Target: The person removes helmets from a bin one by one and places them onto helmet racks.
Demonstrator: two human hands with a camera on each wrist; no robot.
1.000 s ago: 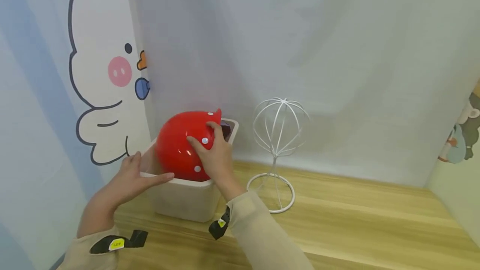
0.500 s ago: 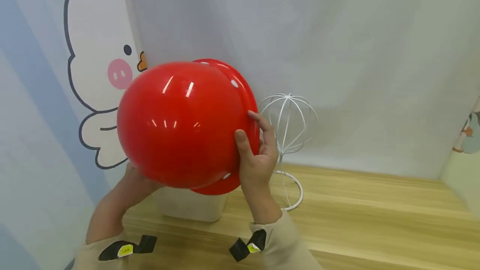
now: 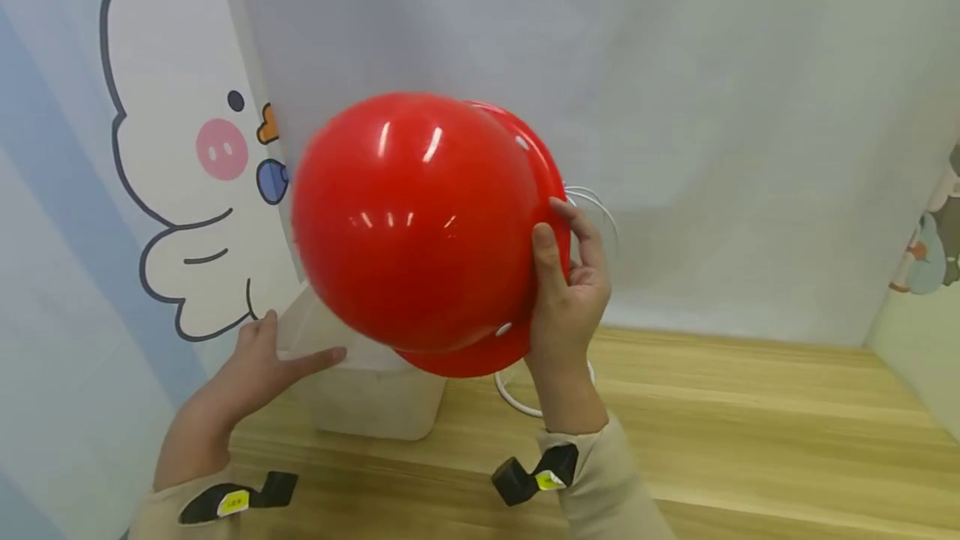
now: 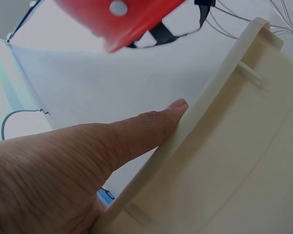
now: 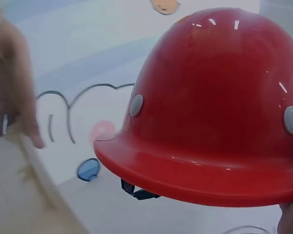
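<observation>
A glossy red hard hat (image 3: 420, 223) with white rivets is held up in the air, its dome toward the head camera. My right hand (image 3: 566, 294) grips its brim at the right edge, thumb on the dome side. In the right wrist view the red hard hat (image 5: 219, 112) fills the frame with a black strap under it. My left hand (image 3: 258, 365) rests with straight fingers on the rim of a cream plastic bin (image 3: 375, 394). The left wrist view shows the fingers (image 4: 136, 136) lying along the cream plastic bin (image 4: 224, 161) rim.
A white wire hat stand (image 3: 592, 215) stands behind the hat, mostly hidden; its ring base (image 3: 513, 394) shows on the wooden tabletop (image 3: 750, 432). A cartoon curtain (image 3: 180, 173) hangs at left, a grey wall behind.
The hard hat came up out of the bin and moved right toward the wire stand. My left hand left the hat and went back to the bin rim.
</observation>
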